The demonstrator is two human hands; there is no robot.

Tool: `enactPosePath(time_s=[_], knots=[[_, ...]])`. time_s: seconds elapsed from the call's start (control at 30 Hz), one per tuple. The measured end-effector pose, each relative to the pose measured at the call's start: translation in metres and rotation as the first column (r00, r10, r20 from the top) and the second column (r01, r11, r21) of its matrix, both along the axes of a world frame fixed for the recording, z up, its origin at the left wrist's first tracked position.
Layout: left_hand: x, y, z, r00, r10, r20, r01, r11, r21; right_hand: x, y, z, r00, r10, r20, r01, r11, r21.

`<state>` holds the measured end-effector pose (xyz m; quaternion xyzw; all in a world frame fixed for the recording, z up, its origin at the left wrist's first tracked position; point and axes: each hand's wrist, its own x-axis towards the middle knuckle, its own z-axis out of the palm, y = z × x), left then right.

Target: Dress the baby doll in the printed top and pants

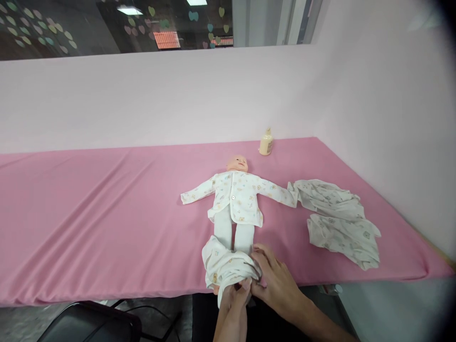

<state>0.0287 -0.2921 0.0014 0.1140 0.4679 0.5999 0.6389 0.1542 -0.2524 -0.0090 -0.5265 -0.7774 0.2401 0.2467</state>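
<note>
A baby doll [238, 163] lies on its back, head toward the wall, wearing a long-sleeved printed jacket [244, 199] with its arms spread. White covering shows on both thighs. Printed baby pants [228, 266] are bunched around the doll's lower legs, and a bit of a foot peeks out at the left. My left hand [234, 299] is closed on the lower edge of the pants. Around the pant leg on the right, the fingers of my right hand [276, 278] grip the fabric. The doll's foot on that side is mostly hidden by my hands.
Two crumpled printed garments [342, 218] lie on the right of the pink sheet [124, 228]. Near the wall stands a cream pump bottle [265, 143]. A black chair [92, 323] is below the table's front edge on the left.
</note>
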Motion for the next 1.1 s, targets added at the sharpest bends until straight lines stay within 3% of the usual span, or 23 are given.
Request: enactPosePath(time_s=[0.1,0.23,0.4,0.6,0.73,0.87,1.0,1.1], knots=[[-0.006,0.002,0.001,0.999,-0.010,0.038,0.010,1.000,0.002,0.006,0.004,0.005,0.987,0.073,-0.145,-0.085,0.994,-0.075],[-0.007,0.003,0.002,0.999,-0.024,0.021,0.024,1.000,0.014,0.003,0.006,0.001,0.963,0.044,-0.267,-0.083,0.987,-0.137],[-0.004,-0.002,0.005,0.997,-0.048,-0.064,0.051,0.998,0.036,-0.005,0.007,-0.027,0.965,0.002,-0.263,0.006,1.000,0.029],[-0.007,-0.013,0.006,0.990,-0.130,-0.059,0.131,0.991,0.016,-0.004,0.011,-0.058,0.967,0.012,-0.254,0.063,0.957,0.283],[-0.010,-0.023,0.002,0.984,-0.168,-0.063,0.167,0.986,-0.021,-0.003,0.014,-0.063,0.950,0.024,-0.310,0.072,0.953,0.293],[-0.008,-0.036,-0.013,0.986,-0.132,-0.097,0.128,0.991,-0.049,-0.004,0.015,-0.060,0.933,-0.027,-0.359,0.092,0.982,0.167],[-0.002,-0.039,-0.022,0.932,-0.014,-0.363,0.025,0.999,0.024,-0.004,0.011,-0.044,0.956,0.010,-0.293,0.018,0.995,0.093],[-0.002,-0.031,-0.024,0.746,-0.007,-0.665,0.020,1.000,0.013,0.003,0.010,-0.022,0.950,0.109,-0.293,-0.115,0.993,-0.003]])
